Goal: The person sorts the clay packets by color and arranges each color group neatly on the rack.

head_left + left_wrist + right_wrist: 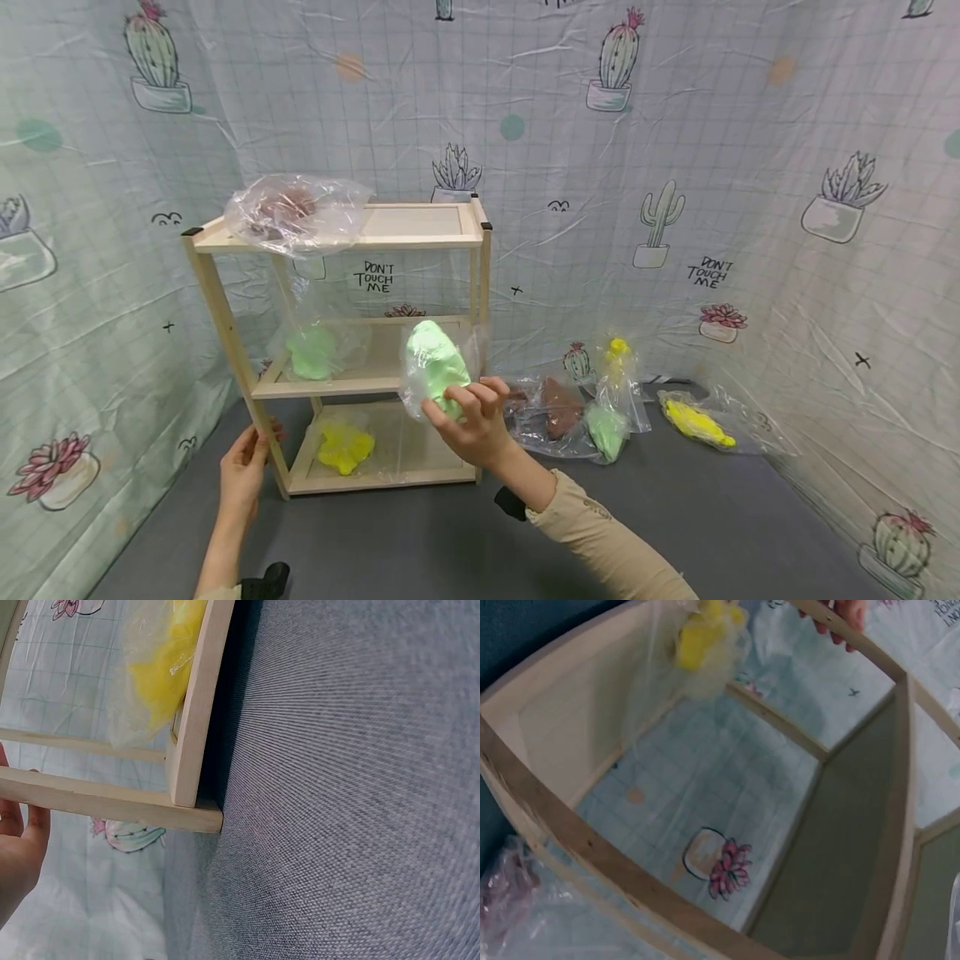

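Observation:
A three-tier wooden shelf (345,387) stands in front of me. My left hand (243,467) grips its front left post (223,321) low down; in the left wrist view, fingers (36,821) wrap the post (105,804) from behind. My right hand (476,425) holds a clear plastic bag with a light-green lump (433,354) up before the middle tier's right side. A bagged brown lump (288,208) sits on top, another bagged green lump (311,350) on the middle tier's left. Down on the bottom tier lies a bagged yellow piece (345,448), also in the right wrist view.
Right of the shelf, on the grey surface (637,533), lie bagged brown pieces (561,408), a bagged green piece (606,432) and an upright bagged yellow piece (617,354). Farther right is a bagged long yellow piece (693,422). A cactus-print curtain (525,150) surrounds the area.

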Tool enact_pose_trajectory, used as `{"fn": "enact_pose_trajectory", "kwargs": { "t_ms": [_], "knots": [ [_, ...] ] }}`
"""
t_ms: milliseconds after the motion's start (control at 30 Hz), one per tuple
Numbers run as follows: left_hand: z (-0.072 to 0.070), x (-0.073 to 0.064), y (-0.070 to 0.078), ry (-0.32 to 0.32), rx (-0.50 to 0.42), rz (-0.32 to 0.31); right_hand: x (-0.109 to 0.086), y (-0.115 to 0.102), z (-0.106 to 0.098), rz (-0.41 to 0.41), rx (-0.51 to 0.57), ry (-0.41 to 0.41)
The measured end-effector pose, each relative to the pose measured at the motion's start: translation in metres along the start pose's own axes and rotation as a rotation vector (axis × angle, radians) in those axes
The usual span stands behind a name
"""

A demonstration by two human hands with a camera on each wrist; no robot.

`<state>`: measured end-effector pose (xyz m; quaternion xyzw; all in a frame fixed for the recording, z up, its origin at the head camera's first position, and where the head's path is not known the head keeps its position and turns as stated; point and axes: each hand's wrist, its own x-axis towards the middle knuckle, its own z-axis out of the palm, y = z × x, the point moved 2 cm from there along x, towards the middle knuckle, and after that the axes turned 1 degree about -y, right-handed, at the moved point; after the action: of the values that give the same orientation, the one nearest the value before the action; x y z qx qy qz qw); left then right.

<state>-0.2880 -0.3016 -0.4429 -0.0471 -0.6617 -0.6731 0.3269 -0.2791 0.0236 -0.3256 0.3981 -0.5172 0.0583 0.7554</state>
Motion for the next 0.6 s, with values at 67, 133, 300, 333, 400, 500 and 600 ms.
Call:
{"fn": "enact_pose_trajectory", "kwargs": {
  "t_ms": [67, 133, 300, 333, 400, 500, 600],
  "knots": [
    [0.0, 0.0, 0.0, 0.013, 0.02, -0.02, -0.004, -0.005, 0.006, -0.016, 0.014, -0.021],
    [0.0, 0.001, 0.0, 0.022, 0.034, -0.038, -0.007, -0.008, 0.012, -0.028, 0.028, -0.048],
    [0.0, 0.002, 0.0, 0.031, 0.06, -0.058, -0.015, -0.014, 0.024, -0.03, 0.05, -0.093],
    [0.0, 0.002, 0.0, 0.029, 0.059, -0.057, -0.016, -0.015, 0.025, -0.028, 0.05, -0.097],
    [0.0, 0.002, 0.0, 0.024, 0.059, -0.054, -0.018, -0.015, 0.027, -0.025, 0.045, -0.111],
    [-0.001, 0.002, -0.001, 0.017, 0.054, -0.049, -0.022, -0.014, 0.03, -0.021, 0.039, -0.131],
    [-0.001, 0.002, -0.001, 0.017, 0.057, -0.048, -0.024, -0.012, 0.03, -0.009, 0.031, -0.137]
  ]
}}
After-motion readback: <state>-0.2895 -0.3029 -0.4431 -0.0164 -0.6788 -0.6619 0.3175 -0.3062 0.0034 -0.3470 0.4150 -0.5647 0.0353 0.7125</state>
